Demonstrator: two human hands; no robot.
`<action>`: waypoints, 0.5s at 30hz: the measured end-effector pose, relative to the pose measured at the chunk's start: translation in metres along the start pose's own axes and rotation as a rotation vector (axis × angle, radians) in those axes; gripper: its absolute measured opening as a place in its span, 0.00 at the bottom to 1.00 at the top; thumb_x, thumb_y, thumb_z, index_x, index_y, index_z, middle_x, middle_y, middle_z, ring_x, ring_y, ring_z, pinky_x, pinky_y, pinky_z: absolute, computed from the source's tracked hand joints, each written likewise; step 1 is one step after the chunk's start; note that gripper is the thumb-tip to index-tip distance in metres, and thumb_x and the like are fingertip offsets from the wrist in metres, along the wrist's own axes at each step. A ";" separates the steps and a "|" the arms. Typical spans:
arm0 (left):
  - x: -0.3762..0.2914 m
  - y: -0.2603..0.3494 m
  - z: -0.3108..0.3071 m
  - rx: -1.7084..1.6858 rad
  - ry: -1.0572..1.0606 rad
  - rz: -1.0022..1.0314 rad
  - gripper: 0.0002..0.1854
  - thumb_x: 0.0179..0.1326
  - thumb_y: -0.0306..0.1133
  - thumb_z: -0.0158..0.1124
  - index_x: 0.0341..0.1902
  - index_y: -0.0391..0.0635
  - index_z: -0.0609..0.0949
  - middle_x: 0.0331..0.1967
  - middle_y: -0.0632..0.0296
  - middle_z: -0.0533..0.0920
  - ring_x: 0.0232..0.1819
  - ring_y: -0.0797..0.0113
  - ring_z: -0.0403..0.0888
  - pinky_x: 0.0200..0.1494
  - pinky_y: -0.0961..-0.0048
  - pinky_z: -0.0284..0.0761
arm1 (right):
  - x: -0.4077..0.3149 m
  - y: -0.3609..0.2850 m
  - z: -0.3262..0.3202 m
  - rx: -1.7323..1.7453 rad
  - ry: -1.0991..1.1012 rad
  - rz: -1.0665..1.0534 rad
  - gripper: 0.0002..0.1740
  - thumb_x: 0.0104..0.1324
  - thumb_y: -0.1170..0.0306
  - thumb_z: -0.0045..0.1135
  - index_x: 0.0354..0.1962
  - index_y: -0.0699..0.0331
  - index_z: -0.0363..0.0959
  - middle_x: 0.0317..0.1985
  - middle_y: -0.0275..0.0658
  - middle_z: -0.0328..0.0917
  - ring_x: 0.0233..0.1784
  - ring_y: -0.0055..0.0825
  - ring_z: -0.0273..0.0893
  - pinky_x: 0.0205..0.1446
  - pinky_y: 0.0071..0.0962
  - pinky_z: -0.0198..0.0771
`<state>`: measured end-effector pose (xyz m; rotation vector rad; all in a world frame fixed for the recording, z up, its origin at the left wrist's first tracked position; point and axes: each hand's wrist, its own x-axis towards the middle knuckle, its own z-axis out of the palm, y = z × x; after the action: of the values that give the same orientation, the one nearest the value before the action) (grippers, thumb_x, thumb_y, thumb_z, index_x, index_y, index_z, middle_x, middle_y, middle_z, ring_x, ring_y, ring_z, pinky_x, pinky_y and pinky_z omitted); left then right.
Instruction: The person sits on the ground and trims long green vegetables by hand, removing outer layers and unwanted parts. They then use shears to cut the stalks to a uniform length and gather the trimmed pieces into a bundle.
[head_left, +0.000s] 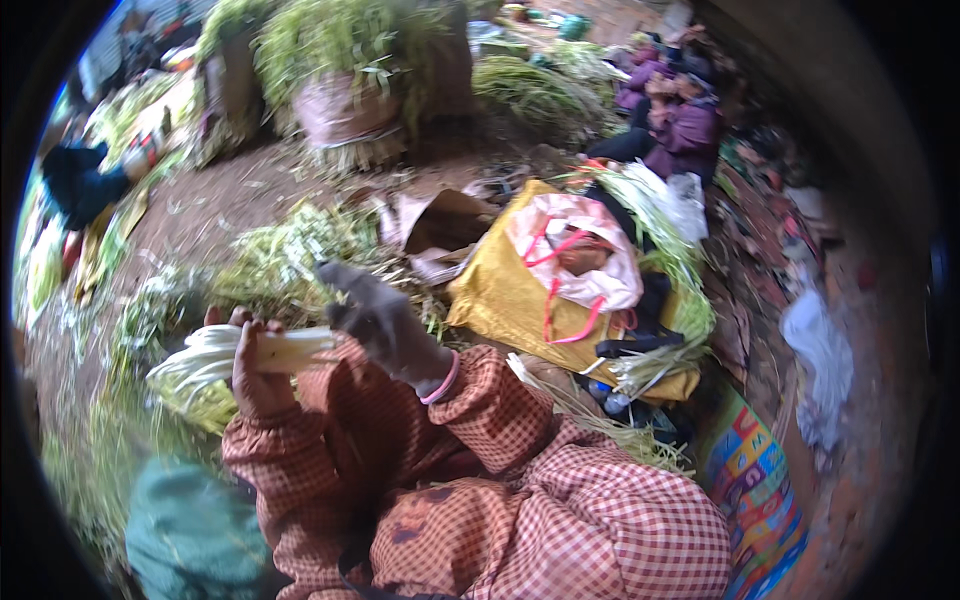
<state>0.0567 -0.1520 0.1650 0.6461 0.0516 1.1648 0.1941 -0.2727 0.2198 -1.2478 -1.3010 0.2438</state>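
Observation:
A bunch of pale white stalks with green leafy ends (217, 356), like garlic chives or spring onions, lies in my bare left hand (259, 367), its fingers closed around it. The cut ends of the bunch point towards my right hand (390, 322), which wears a grey glove and has a pink band at the wrist. Its fingers are bent just above those ends; motion blur hides whether they pinch any small bit. Both arms are in red checked sleeves. A heap of loose green and whitish leaves (292, 247) spreads on the ground beyond my hands.
A yellow sack (487, 292) lies at the right under a pink-white bag (577, 255) with pink handles. Long green stalks (682, 300) lie beside it. Large wrapped bundles of greens (349, 105) stand behind. Another person (682, 135) sits at upper right; green cloth (195, 532) is at lower left.

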 end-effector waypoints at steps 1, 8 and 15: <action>-0.003 0.000 0.008 0.046 -0.015 -0.052 0.31 0.61 0.22 0.56 0.67 0.51 0.59 0.45 0.61 0.75 0.41 0.70 0.76 0.46 0.68 0.75 | 0.003 -0.009 -0.008 -0.110 -0.072 -0.071 0.32 0.67 0.55 0.51 0.58 0.73 0.60 0.54 0.53 0.71 0.55 0.43 0.72 0.58 0.34 0.68; -0.047 -0.030 0.063 0.146 0.037 -0.199 0.29 0.51 0.17 0.59 0.59 0.40 0.67 0.41 0.57 0.75 0.41 0.67 0.75 0.43 0.72 0.74 | -0.041 -0.016 -0.012 -0.171 -0.414 0.549 0.48 0.55 0.60 0.62 0.68 0.57 0.42 0.45 0.58 0.76 0.50 0.49 0.76 0.54 0.37 0.70; -0.048 -0.018 0.048 0.301 0.039 -0.282 0.27 0.47 0.22 0.65 0.54 0.37 0.71 0.39 0.56 0.78 0.42 0.66 0.75 0.48 0.73 0.70 | -0.049 -0.029 0.000 -0.018 -0.400 0.487 0.40 0.55 0.69 0.63 0.64 0.58 0.54 0.51 0.48 0.72 0.51 0.35 0.74 0.55 0.31 0.69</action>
<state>0.0685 -0.2191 0.1813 0.8513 0.3457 0.9028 0.1638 -0.3202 0.2141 -1.5737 -1.3117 0.8662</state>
